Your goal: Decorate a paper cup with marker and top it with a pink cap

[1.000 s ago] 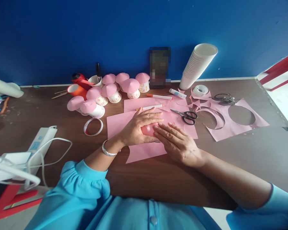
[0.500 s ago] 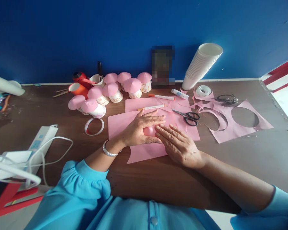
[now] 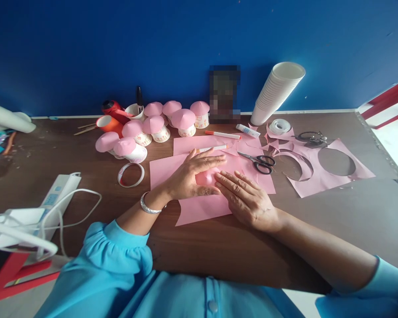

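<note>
My left hand (image 3: 189, 176) arches over a small rounded pink paper piece (image 3: 206, 178), thumb below and fingers across its top, gripping it. My right hand (image 3: 248, 201) lies flat beside it, fingers stretched out, with the fingertips touching the piece's right side. Both hands rest on a pink paper sheet (image 3: 199, 211) on the brown table (image 3: 219, 251). A pen (image 3: 215, 148) lies just beyond my left fingertips.
Black scissors (image 3: 260, 161) lie right of my hands. Further right is pink paper with round holes (image 3: 334, 176), a tape roll (image 3: 280, 126) and a stack of white cups (image 3: 275, 90). Pink-topped cups (image 3: 157, 126), a marker (image 3: 223, 134), a glue tube (image 3: 248, 130), a ring (image 3: 130, 174) and a power strip (image 3: 56, 194) surround them.
Both hands stay on the pink piece. My left fingers have curled a little more over it, and the view has shifted slightly.
</note>
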A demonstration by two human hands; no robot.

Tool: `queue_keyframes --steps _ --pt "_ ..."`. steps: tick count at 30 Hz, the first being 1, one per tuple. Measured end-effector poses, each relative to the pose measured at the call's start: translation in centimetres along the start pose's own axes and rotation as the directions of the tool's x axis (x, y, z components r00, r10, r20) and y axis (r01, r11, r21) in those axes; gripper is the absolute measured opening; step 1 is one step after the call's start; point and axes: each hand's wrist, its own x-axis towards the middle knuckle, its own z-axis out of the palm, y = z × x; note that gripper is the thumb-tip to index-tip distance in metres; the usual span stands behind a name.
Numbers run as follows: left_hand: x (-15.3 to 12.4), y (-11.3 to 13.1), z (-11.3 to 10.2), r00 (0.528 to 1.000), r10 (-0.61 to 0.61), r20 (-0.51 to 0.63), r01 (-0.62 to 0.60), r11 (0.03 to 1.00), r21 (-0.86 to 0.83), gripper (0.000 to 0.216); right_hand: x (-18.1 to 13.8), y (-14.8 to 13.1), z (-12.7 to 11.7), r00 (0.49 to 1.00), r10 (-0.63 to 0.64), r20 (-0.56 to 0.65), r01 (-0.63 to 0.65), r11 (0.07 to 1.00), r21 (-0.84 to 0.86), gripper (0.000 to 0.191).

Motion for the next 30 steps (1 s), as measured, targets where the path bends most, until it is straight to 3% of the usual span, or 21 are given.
queue_keyframes --steps 6,12,18,22,26,30 --pt "-0.1 -0.5 0.4 0.999 0.025 0.032 -0.026 0.999 0.027 0.076 0.0 0.0 0.2 1.0 -0.011 -0.008 0.011 1.0 -0.007 0.066" --pt "-0.2 0.1 -0.7 1.0 0.011 0.018 -0.012 0.999 0.051 0.099 -0.3 0.1 0.3 1.0 0.001 0.002 -0.001 1.0 0.012 0.068" --pt "-2.4 1.1 -2.2 0.991 -0.047 -0.126 0.065 0.988 0.142 0.084 -0.3 0.1 0.3 1.0 0.005 -0.007 -0.005 1.0 -0.01 0.068" --pt "-4.9 1.9 -0.9 0.977 -0.071 -0.2 0.126 0.952 0.28 0.081 -0.2 0.0 0.2 1.0 0.001 -0.012 -0.002 0.999 -0.032 0.067" --pt "-6.7 2.1 1.4 0.988 -0.033 -0.154 0.093 0.909 0.407 0.106 -0.2 -0.1 0.2 1.0 -0.005 0.009 0.006 0.999 -0.045 0.068" --pt "-7.0 1.9 2.6 0.996 -0.029 -0.088 0.066 0.884 0.463 0.114 -0.4 0.0 0.4 1.0 -0.01 0.017 0.011 0.998 -0.057 0.067"
